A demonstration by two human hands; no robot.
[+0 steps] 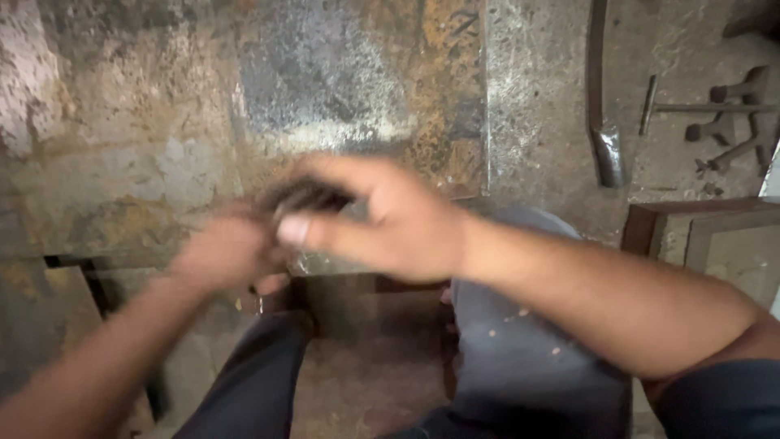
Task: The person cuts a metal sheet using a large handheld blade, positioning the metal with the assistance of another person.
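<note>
Both my hands meet in front of me over a rusty metal plate (244, 106). My right hand (382, 219) reaches in from the right, its fingers curled around a small dark object (305, 195) that is blurred by motion. My left hand (227, 248) comes from the lower left and closes against the same object from below. What the object is cannot be made out. My knees in dark trousers (520, 341) show beneath the hands.
A long metal bar (601, 114) lies on the concrete floor at the upper right, with a T-shaped tool (691, 106) and other metal pieces beside it. A brown box-like frame (707, 236) stands at the right edge.
</note>
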